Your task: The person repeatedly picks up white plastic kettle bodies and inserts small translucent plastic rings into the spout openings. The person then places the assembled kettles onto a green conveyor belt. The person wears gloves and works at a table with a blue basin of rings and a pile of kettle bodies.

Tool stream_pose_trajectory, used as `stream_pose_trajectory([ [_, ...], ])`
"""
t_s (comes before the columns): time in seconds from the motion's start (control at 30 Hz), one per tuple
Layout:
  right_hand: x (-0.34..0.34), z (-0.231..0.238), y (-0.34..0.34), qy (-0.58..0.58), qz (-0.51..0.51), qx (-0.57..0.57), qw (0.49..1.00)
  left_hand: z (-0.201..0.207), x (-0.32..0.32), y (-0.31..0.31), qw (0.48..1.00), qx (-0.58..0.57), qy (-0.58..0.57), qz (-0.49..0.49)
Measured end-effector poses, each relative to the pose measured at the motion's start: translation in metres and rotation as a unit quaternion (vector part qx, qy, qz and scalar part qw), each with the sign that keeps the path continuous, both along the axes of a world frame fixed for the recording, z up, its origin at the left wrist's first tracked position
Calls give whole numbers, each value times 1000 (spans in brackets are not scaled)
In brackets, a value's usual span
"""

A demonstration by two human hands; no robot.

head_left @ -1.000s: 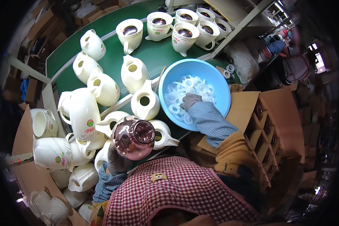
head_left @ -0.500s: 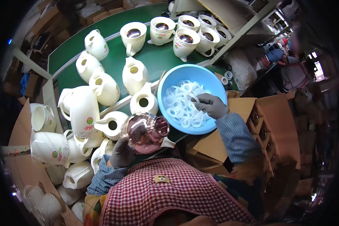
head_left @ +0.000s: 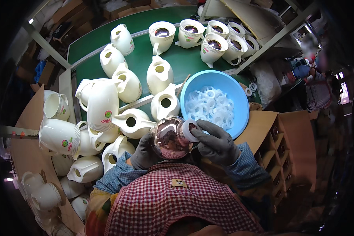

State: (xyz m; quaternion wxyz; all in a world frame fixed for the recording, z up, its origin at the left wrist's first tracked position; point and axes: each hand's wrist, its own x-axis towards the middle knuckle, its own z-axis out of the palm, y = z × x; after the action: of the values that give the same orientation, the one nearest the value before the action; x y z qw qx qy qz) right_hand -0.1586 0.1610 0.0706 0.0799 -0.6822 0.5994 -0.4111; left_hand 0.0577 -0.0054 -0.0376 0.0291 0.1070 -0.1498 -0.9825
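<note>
My left hand [head_left: 144,152], in a grey glove, is closed round the body of a shiny glass flask liner [head_left: 170,137] held in front of my apron. The liner's neck points right. My right hand [head_left: 217,144], gloved too, pinches a translucent white plastic ring [head_left: 189,131] at the neck's mouth; its fingers partly hide how far round the neck it sits. Just beyond, a blue basin [head_left: 238,88] holds many loose rings [head_left: 211,103] of the same kind. A white jug body [head_left: 134,122] with an open hole lies close to the liner's left.
Several white jug bodies [head_left: 124,80] stand on the green table [head_left: 139,59]. At the back right are white jugs with liners inside [head_left: 214,48]. An open carton [head_left: 281,157] with divided cells stands at right; another carton [head_left: 21,157] at left holds more jugs [head_left: 61,135].
My right hand has left the basin with a ring and brought it to the liner's neck. The liner has turned so its neck faces right. My view has shifted slightly.
</note>
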Motion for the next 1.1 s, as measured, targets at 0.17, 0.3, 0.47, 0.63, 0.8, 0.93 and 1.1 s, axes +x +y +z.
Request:
stream_pose_trajectory([
  [0.17, 5, -15, 0, -20, -8, -41, 999, 4, -6, 4, 999, 17, -39, -20],
  [0.3, 3, -18, -3, -59, -13, -19, 998, 6, -10, 6, 999, 32, -17, -29],
  [0.47, 0, -17, -5, -50, -17, 30, 998, 11, -13, 7, 999, -8, -54, 1],
  [0.63, 5, -11, -15, -64, -21, 85, 994, 17, -13, 4, 999, 8, -16, 27],
  [0.8, -3, -35, -28, -92, 13, 63, 994, 28, -20, -3, 998, -37, -29, 38],
  [0.93, -19, -22, -40, 25, 50, 138, 989, 20, -21, -8, 998, -20, 7, 55],
  [1.1, -27, -37, -57, -32, -2, 153, 988, 8, -24, -15, 997, 20, 43, 66],
])
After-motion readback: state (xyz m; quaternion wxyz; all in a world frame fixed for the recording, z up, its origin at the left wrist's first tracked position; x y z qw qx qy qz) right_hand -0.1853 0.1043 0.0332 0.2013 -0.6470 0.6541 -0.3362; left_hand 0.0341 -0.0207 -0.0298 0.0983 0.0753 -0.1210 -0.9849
